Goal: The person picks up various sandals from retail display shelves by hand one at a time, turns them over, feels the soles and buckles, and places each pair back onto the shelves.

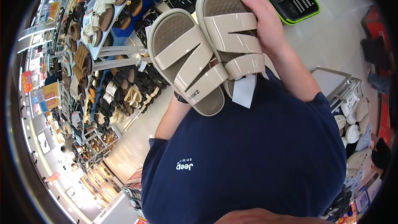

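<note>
A pair of beige sandals with glossy straps is held up at the top centre. My right hand [265,20] grips the right sandal [228,29] by its outer edge, its thumb on the footbed near the rounded end. Beside it, touching, the left sandal [186,58] tilts the other way. Behind that one my left forearm [172,116] reaches up, with a dark band at the wrist; the left hand is mostly hidden by the sandals. A blank white tag [243,92] hangs below the right sandal.
Racks of sandals [124,95] fill the left side. A black basket with a green rim [316,13] stands on the floor at the upper right. At the right is a metal-framed stand [331,81] near white shoes [352,132]. A person's dark sleeve [379,155] shows at the right edge.
</note>
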Tool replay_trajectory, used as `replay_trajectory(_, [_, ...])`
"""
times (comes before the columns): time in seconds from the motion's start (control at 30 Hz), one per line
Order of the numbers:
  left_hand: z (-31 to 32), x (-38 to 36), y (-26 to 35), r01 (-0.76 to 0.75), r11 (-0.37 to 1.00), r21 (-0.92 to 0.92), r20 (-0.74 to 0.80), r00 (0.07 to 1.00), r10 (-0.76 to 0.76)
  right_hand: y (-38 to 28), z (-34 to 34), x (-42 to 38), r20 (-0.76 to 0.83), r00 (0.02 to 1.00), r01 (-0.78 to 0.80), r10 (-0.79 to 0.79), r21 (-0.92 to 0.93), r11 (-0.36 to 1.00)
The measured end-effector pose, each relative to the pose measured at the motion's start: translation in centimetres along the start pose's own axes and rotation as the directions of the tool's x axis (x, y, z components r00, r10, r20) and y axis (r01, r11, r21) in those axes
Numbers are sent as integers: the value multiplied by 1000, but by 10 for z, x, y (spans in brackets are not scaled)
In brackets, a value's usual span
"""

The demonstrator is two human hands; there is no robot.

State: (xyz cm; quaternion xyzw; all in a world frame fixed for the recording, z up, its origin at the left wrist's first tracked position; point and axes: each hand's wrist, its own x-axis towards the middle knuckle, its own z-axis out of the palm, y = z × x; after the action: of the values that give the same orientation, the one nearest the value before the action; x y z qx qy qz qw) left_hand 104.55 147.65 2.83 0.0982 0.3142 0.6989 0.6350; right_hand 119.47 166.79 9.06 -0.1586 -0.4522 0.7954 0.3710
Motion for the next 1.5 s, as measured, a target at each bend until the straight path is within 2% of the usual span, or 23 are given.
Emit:
replay_trajectory(0.07, [1,1,-1,22,1000,-10,15,1000,-22,-12,-5,3,118,993,25,-11,-120,992])
replay_trajectory(0.1, [2,1,0,26,1000,-16,24,999,-26,-16,-7,5,105,994,-12,25,-121,993])
replay_trajectory(0.2, [2,-1,1,36,999,-19,28,999,-36,-47,4,7,78,984,-122,158,-349,929])
replay_trajectory(0.23, [1,0,0,37,999,-17,28,999,-36,-55,16,3,26,994,-91,105,-308,947])
replay_trajectory(0.33, [2,1,1,32,999,-8,35,999,-32,-66,28,-4,103,991,-69,89,-177,982])
replay_trajectory(0.53, [2,-1,1,32,999,-2,34,999,-32,-53,15,0,139,988,-39,72,-223,974])
replay_trajectory(0.63, [2,-1,2,32,999,-4,34,999,-32,-58,21,-3,82,993,-58,83,-266,962])
replay_trajectory(0.73, [2,-1,2,31,1000,-3,35,999,-31,-49,14,0,113,993,-7,39,-271,963])
replay_trajectory(0.83, [2,-2,1,31,1000,-6,34,999,-30,-51,12,0,111,992,-23,63,-327,945])
replay_trajectory(0.93, [3,-1,3,31,1000,-3,36,999,-31,-54,21,-4,89,993,-63,83,-212,975])
replay_trajectory(1.03, [3,-1,3,31,1000,2,39,999,-31,-52,20,-3,87,990,-84,114,-290,953])
replay_trajectory(1.13, [3,-2,3,34,999,-7,38,999,-33,-69,29,-6,50,990,-86,131,-524,847])
replay_trajectory(1.5, [4,-5,2,31,999,-9,38,999,-31,-63,25,-5,132,991,54,38,-631,774])
